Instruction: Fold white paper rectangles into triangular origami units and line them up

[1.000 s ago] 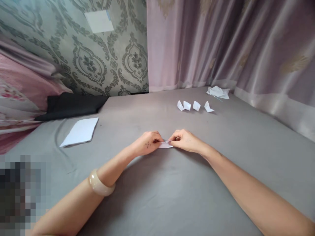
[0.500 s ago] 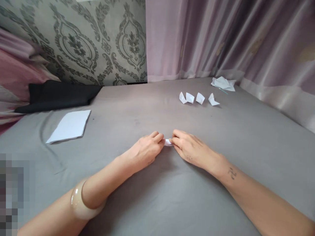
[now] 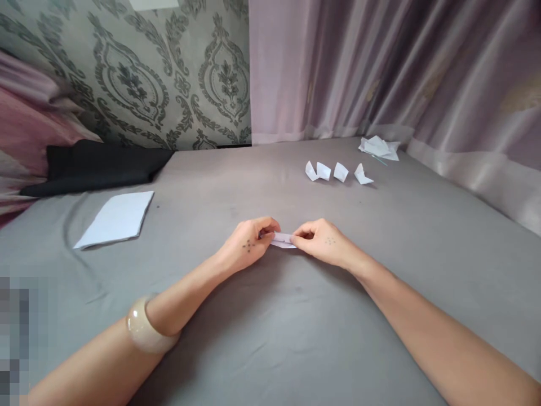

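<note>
A small folded piece of white paper [image 3: 283,241] spans the gap between my hands, low over the grey cloth near the middle of the view. My left hand [image 3: 252,239] pinches its left end between thumb and fingers. The right end is pinched by my right hand [image 3: 323,241] in the same way. Both ends of the paper are covered by fingers. A pale bangle [image 3: 147,330] sits on my left forearm.
Several small folded white paper pieces [image 3: 340,172] stand in a row farther back. Behind them lies a heap of white paper [image 3: 379,148]. At left are a stack of white paper [image 3: 116,220] and a black cloth [image 3: 97,166]. Curtains [image 3: 338,67] hang behind.
My hands have turned, with the thumbs now toward me and the knuckles outward. More of the folded paper shows between them, and it looks slightly raised.
</note>
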Tool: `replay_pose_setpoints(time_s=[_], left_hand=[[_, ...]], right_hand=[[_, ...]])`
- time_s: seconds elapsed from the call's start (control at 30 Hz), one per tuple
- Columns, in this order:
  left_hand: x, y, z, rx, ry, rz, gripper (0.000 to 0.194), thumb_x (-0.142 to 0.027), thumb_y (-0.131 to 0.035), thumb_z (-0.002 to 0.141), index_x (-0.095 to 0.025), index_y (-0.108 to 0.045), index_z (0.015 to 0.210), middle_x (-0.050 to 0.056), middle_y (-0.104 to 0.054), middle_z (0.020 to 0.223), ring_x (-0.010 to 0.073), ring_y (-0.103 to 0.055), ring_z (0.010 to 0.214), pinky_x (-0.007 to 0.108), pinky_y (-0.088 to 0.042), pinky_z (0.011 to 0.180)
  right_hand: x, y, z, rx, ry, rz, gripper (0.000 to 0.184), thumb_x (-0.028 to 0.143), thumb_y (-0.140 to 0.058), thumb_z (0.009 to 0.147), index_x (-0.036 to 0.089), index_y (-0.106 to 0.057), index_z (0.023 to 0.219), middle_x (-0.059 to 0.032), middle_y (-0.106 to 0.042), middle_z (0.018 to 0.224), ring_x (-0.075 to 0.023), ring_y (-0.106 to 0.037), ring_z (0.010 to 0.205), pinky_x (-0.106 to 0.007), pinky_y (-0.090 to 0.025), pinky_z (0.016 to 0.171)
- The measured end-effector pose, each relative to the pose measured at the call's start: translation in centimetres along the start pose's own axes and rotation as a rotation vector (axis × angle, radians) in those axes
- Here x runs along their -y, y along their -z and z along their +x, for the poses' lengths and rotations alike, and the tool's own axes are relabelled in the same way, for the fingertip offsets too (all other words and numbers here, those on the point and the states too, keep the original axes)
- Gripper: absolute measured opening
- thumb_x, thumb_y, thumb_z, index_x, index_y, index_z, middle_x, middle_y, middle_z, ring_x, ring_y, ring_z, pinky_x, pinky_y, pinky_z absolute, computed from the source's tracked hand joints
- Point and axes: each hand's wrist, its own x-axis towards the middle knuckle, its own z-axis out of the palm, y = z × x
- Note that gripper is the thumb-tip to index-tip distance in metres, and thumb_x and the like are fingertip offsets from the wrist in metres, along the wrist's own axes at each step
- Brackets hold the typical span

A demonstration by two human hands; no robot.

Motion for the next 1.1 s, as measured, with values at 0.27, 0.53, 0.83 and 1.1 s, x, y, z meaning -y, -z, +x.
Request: replay_pose_setpoints(time_s=[0.27,0.53,0.83,1.1], left_hand=[[-0.8,-0.6,0.4,0.014,0.062,-0.043,0.021,-0.034,-0.057,0.078,-0.019,-0.07,0.085,0.002,-0.068,0.084,0.0132,-0.056,0.065,0.022,-0.042,0.058],[-0.8,-0.7,1.0,0.033,0.055,0.013,0.022,-0.035,-0.059,0.078,-0.02,-0.074,0.083,0.004,-0.07,0.094,0.0173,-0.062,0.075,0.026,-0.046,0.066],[-0.6,-0.8,1.4,0.059,-0.048,0.062,0.018,-0.019,-0.055,0.079,-0.02,-0.073,0.078,0.003,-0.07,0.091,0.0162,-0.061,0.077,0.026,-0.046,0.072],[-1.0,-0.1,1.3,0.12,-0.11,0.213,0.023,-0.018,-0.05,0.081,-0.019,-0.073,0.084,0.005,-0.071,0.088,0.0154,-0.061,0.072,0.024,-0.043,0.063]], right_hand=[[-0.1,0.0,0.8,0.008,-0.022,0.048,0.021,0.035,-0.058,0.072,0.019,-0.068,0.065,0.0012,-0.06,0.061,-0.0104,-0.047,0.056,-0.022,-0.034,0.05],[-0.5,-0.1,0.9,0.017,-0.006,0.087,0.019,0.033,-0.058,0.071,0.018,-0.069,0.067,0.0004,-0.061,0.062,-0.0104,-0.047,0.055,-0.022,-0.035,0.05],[-0.1,0.0,0.8,0.029,-0.025,0.107,0.018,0.032,-0.058,0.071,0.018,-0.071,0.07,-0.0012,-0.066,0.069,-0.012,-0.053,0.061,-0.022,-0.038,0.055],[-0.5,-0.4,0.9,0.022,-0.007,0.085,0.018,0.034,-0.059,0.074,0.018,-0.069,0.071,-0.0014,-0.065,0.069,-0.0124,-0.053,0.061,-0.023,-0.038,0.056]])
